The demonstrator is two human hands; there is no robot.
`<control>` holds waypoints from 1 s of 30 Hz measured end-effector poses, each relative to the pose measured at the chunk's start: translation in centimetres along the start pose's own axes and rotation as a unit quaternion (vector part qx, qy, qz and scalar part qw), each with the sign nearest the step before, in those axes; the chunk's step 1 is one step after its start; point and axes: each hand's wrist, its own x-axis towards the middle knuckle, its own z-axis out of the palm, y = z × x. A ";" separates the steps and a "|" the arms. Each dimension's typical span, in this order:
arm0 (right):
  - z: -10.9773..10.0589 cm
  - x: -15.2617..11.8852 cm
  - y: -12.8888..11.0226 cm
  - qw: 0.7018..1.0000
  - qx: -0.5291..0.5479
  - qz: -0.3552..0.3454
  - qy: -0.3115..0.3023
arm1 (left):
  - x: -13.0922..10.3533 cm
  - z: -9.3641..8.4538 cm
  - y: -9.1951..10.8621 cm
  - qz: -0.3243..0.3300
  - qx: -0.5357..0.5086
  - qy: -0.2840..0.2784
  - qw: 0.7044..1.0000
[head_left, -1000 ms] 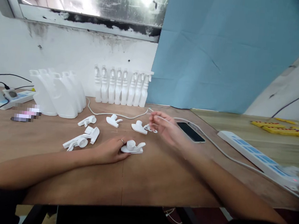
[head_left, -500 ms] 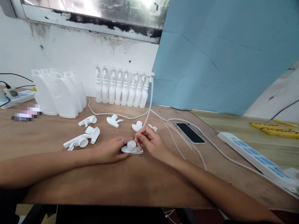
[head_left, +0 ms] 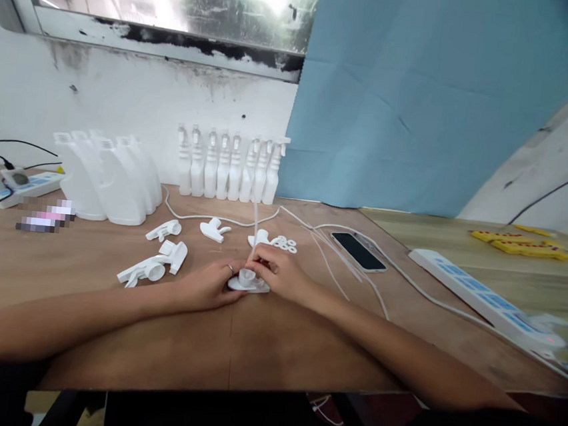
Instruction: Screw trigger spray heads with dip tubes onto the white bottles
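Note:
My left hand [head_left: 215,283] is closed on a white trigger spray head [head_left: 251,287] that lies on the table with its round collar facing up. In my right hand [head_left: 281,272] a thin, clear dip tube [head_left: 255,227] is pinched between thumb and fingers. The tube stands nearly upright over the collar; its lower end is hidden by my fingers, so I cannot tell how deep it sits. Just beyond my right hand lie another spray head [head_left: 259,237] and several small white washers [head_left: 286,243]. Loose tubes [head_left: 329,267] rest to the right.
More spray heads [head_left: 142,270] lie on the left. White bottles [head_left: 123,184] stand at the back left, and several bottles with spray heads [head_left: 222,173] line the wall. A phone [head_left: 359,252], a power strip [head_left: 481,299] and a white cable [head_left: 308,223] occupy the right.
My right hand has brought the tube left over the collar and turned it from leaning right to nearly upright. My left hand still holds the spray head in place.

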 end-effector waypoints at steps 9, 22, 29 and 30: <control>0.2 -0.2 0.0 0.999 -0.045 -0.009 -0.013 | 0.0 -0.1 0.0 0.003 0.006 -0.002 1.000; 0.8 -0.7 1.2 0.996 0.063 0.058 -0.007 | 0.3 -0.5 0.1 -0.047 -0.067 0.002 0.997; 0.7 -0.9 2.4 0.931 0.305 0.200 0.027 | 1.2 -1.0 0.7 -0.101 -0.274 0.111 0.950; 0.5 -0.9 2.2 0.924 0.310 0.222 0.035 | 1.6 -1.6 1.1 -0.097 -0.258 0.088 0.957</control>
